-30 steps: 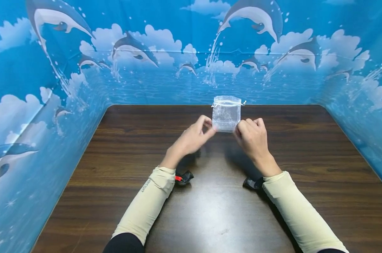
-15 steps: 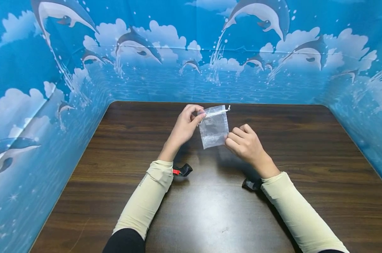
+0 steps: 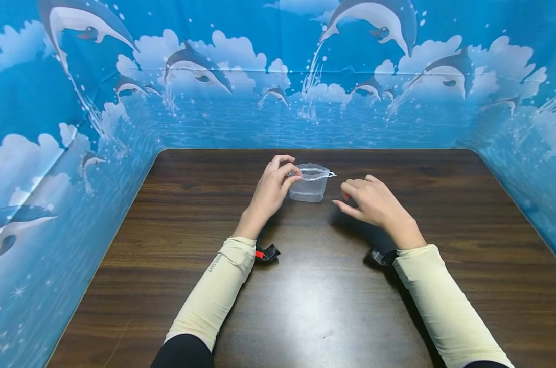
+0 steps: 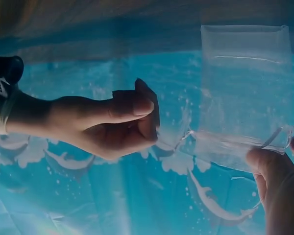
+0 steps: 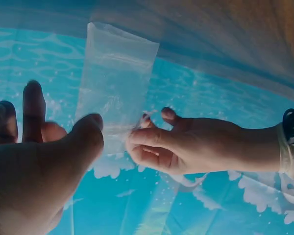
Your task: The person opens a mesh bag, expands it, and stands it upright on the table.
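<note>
The left hand pinches the drawstring rim of a small sheer pouch, thumb and forefinger closed on the gathered edge at its left side, while the right hand hovers just beside it with fingers relaxed and holding nothing. The pouch hangs from that one grip with its mouth uppermost and its bottom edge at or just above the dark wooden bench; whether it touches cannot be told from the head view. A drawstring tail pokes out on the right of the rim, toward the free hand. In the left wrist view the pouch shows as a thin translucent sheet, limp and easily creased. Handling it well would seem to call for a light pinch on the hem rather than the mesh, with the free hand taking the opposite rim or the string tail so the mouth spreads evenly; a one-sided pull would likely collapse the opening. Pale sleeves cover both forearms, and a dolphin-printed backdrop walls the bench on three sides.
</note>
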{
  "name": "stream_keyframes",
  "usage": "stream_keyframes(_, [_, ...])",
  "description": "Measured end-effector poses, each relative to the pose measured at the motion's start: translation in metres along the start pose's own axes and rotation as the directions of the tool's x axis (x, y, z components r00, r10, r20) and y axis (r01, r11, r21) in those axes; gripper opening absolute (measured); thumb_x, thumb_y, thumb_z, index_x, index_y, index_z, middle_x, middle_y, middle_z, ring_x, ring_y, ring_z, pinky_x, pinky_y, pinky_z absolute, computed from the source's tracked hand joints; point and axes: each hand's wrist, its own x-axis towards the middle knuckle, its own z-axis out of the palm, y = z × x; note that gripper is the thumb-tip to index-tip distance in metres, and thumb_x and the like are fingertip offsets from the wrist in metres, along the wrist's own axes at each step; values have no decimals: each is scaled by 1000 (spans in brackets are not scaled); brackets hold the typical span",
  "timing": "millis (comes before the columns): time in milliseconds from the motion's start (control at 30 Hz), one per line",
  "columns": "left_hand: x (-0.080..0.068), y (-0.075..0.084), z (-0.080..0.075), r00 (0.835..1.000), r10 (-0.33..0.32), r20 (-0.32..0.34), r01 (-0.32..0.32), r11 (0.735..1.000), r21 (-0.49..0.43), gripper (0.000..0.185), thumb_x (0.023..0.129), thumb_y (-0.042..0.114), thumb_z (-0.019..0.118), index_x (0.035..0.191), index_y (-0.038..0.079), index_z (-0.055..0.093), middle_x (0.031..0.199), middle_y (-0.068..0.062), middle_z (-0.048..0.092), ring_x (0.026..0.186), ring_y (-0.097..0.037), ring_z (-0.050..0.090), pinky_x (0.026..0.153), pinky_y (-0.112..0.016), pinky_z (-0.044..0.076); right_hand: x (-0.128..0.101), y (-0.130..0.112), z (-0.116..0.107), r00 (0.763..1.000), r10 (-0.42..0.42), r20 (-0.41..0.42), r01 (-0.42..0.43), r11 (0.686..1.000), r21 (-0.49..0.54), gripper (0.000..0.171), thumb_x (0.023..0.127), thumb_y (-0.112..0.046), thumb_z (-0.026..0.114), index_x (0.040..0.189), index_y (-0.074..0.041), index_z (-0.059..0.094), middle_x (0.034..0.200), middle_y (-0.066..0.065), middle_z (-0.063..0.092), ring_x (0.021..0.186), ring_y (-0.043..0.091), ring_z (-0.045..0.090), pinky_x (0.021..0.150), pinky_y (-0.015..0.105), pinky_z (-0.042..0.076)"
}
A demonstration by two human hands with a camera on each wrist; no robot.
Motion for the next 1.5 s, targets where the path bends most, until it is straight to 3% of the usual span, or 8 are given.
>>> stream_keyframes(100, [-1, 2, 0, 1000, -4, -1, 4, 999, 34, 11, 91, 31, 60, 96, 22, 65, 136, -3, 48, 112, -20, 52, 82, -34, 48, 1, 3, -2, 1000, 10, 6, -10, 1000, -8, 28, 85, -38, 67, 75, -17, 52, 66, -4, 53, 56, 10, 43, 61, 29, 29])
stream_keyframes(400, [0, 8, -6, 1000, 23, -14, -22, 998, 61, 20, 90, 33, 61, 106, 20, 63, 138, -2, 45, 109, -18, 52, 83, -34, 49, -1, 6, -6, 998, 46, 36, -45, 999, -10, 28, 88, -41, 62, 77, -16, 54, 67, -3, 56, 57, 11, 46, 62, 31, 33])
stream_keyframes(733, [-2, 13, -6, 998, 51, 47, -58, 986, 158, 13, 92, 31, 59, 98, 22, 66, 138, -2, 47, 112, -21, 52, 69, -34, 50, -2, 3, -4, 996, 84, 24, -84, 996, 4, 23, 87, -37, 64, 80, -18, 55, 70, -3, 59, 62, 13, 50, 66, 34, 37])
stream_keyframes(1067, [-2, 16, -13, 989, 43, 145, -67, 984, 167, 22, 91, 38, 59, 106, 23, 63, 141, -2, 43, 117, -23, 50, 76, -39, 51, -1, 7, -7, 998, 57, -12, -57, 998, 10, 22, 89, -36, 62, 81, -16, 58, 71, -2, 59, 61, 14, 50, 68, 37, 39])
stream_keyframes(1267, [-1, 19, -16, 976, 71, 207, -107, 980, 168, 11, 91, 32, 62, 96, 23, 64, 129, 3, 53, 109, -17, 51, 69, -32, 49, -1, 8, -7, 998, 65, 2, -65, 998, 18, 22, 91, -36, 60, 84, -16, 59, 74, -1, 61, 63, 15, 50, 70, 38, 39])
stream_keyframes(1400, [-1, 22, -17, 976, 102, 195, -139, 972, 187, 9, 91, 32, 62, 93, 23, 63, 122, 6, 56, 103, -14, 50, 67, -30, 47, 0, 7, -9, 996, 81, -37, -78, 995, 54, 23, 89, -35, 63, 98, -14, 61, 89, 1, 65, 78, 18, 57, 76, 39, 42])
stream_keyframes(1500, [0, 26, -19, 977, 129, 170, -157, 974, 163, 8, 90, 31, 64, 92, 23, 63, 120, 7, 57, 103, -13, 51, 70, -32, 48, 4, 3, -15, 990, 71, -118, -51, 984, 171, 39, 85, -31, 69, 117, -11, 58, 116, 6, 61, 101, 23, 55, 87, 42, 41])
